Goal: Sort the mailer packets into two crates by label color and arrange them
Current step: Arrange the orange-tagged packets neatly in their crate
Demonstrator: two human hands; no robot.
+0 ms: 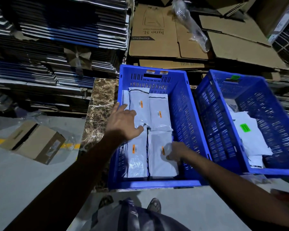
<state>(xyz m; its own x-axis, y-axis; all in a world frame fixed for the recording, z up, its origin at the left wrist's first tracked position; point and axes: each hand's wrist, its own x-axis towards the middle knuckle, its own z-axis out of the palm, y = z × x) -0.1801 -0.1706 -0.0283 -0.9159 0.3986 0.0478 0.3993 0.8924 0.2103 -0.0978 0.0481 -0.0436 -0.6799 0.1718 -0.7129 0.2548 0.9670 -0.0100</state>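
Marble-topped counter (98,104), orange-label crate (187,100): left hand (123,124) spread flat on far-left packet (138,104), right hand (175,151) fingertips pressing near-right packet (160,162), long axes running away from person, green-label crate (223,124) alongside right.

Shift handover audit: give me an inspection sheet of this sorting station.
Surface: marble-patterned table carries both crates.
Job's things: left crate holds four orange-labelled packets in a grid; right crate holds green-labelled packets.
Clutter: cardboard box on the floor.
Hands: left hand presses flat on packets; right hand touches the near-right packet, grip unclear.
Cables: nothing seen.
Surroundings: flattened cartons stacked behind.
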